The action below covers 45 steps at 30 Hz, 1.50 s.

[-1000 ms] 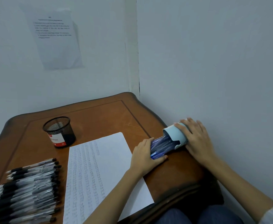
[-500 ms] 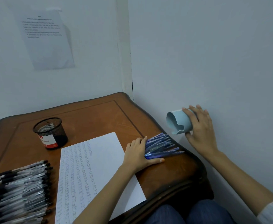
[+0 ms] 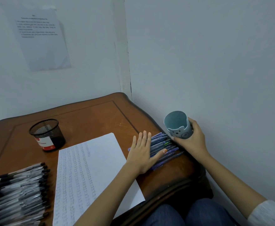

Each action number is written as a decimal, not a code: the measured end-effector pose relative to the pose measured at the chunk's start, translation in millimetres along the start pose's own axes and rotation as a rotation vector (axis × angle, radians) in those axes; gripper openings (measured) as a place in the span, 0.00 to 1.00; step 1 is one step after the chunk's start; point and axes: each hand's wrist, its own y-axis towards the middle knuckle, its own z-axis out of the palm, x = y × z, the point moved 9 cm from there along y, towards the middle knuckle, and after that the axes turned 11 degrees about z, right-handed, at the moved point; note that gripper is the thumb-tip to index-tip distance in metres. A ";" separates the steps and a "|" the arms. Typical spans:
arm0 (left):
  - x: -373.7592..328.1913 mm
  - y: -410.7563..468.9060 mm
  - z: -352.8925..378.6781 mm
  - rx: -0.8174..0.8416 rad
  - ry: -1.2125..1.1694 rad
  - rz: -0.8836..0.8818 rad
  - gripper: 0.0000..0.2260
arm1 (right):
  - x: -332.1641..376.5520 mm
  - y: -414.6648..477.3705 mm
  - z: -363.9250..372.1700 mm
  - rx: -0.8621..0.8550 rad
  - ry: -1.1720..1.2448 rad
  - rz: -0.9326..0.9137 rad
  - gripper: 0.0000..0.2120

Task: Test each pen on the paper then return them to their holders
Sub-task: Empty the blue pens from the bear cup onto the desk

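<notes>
At the wooden table's (image 3: pixel 88 115) right edge, your left hand (image 3: pixel 141 154), fingers straight, pins the spread blue pens (image 3: pixel 166 147); your right hand (image 3: pixel 194 141) clasps the empty bear-face pen holder (image 3: pixel 177 126). Stand it down next, then start testing.

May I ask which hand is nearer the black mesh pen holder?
Left. The left hand presses the blue pens right of the black mesh holder; the right hand, gripping the pale blue cup, is farther right.

1. The right hand (image 3: pixel 192 141) has turned the blue cup (image 3: pixel 179 125) from lying sideways to upright.
2. The blue pens (image 3: pixel 163 146), once inside it, now lie spread under the flattened left hand (image 3: pixel 141 152).
</notes>
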 end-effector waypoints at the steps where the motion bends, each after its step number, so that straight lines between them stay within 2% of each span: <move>1: -1.5 0.9 0.3 -0.010 -0.015 -0.001 0.55 | -2.1 -0.4 0.7 0.004 0.019 0.026 0.39; 4: -4.0 2.5 1.7 -0.025 -0.071 -0.003 0.53 | -5.8 -1.6 0.6 0.000 0.058 0.074 0.38; 9: 5.7 -8.8 -27.9 -0.220 -0.227 -0.078 0.31 | 4.8 -1.4 6.1 0.019 0.074 0.073 0.37; 13: 50.0 -37.2 -49.7 -0.399 -0.327 -0.246 0.23 | 24.8 3.9 26.3 0.071 0.114 0.065 0.38; 16: 97.5 -61.4 -54.6 -0.429 -0.324 -0.395 0.21 | 39.4 10.4 53.8 0.126 0.140 0.074 0.38; 22: 164.4 -96.7 -56.3 -0.317 -0.198 -0.544 0.21 | 68.1 17.1 126.2 0.236 0.120 0.083 0.37; 27: 178.9 -107.6 -45.0 -0.225 -0.104 -0.550 0.22 | 76.3 18.3 190.0 0.359 0.088 0.123 0.40; 34: 181.6 -107.5 -38.8 -0.249 -0.118 -0.544 0.22 | 85.1 20.3 252.8 0.437 0.037 0.131 0.39; 45: 183.4 -108.8 -38.6 -0.268 -0.143 -0.556 0.22 | 76.1 12.9 279.8 0.479 -0.009 0.180 0.40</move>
